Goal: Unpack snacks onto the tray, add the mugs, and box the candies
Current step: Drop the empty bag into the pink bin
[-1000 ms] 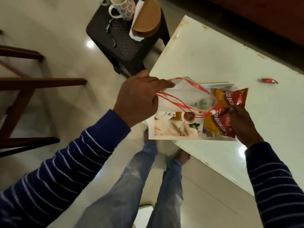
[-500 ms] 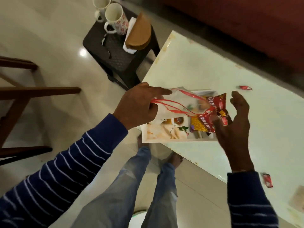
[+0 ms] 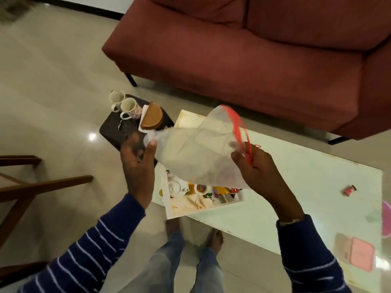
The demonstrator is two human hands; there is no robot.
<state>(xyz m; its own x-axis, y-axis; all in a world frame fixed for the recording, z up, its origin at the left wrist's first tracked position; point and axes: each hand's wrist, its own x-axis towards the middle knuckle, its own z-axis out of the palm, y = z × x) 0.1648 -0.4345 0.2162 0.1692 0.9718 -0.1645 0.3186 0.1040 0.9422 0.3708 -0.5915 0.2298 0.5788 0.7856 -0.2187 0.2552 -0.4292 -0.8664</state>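
No writing can be read here; the print on the snack packet (image 3: 227,190) is too small and half covered. Your right hand (image 3: 257,166) grips the red handle loops (image 3: 243,137) of the translucent plastic bag (image 3: 201,151), fingers curled around them at the bag's right edge. Your left hand (image 3: 137,163) is at the bag's other end, the thumb (image 3: 151,148) pressed against the gathered plastic; the fingers are motion-blurred, so you cannot tell how tightly they close. The bag hangs stretched between your two hands, above the tray (image 3: 182,209).

The tray sits on the near left corner of the white table (image 3: 296,187), its printed teapot picture showing. The yellow-and-red snack packet lies in the tray, partly behind the bag's lower edge, below and apart from your fingers. One red-wrapped candy (image 3: 350,190) lies on the table well to the right of your right hand. A pink box (image 3: 361,256) rests near the table's right front edge.

Two white mugs (image 3: 123,104), one floral, stand on the dark stool (image 3: 118,129) beyond your left hand, beside a brown round thing on white paper. A red sofa (image 3: 243,60) stands behind the table.
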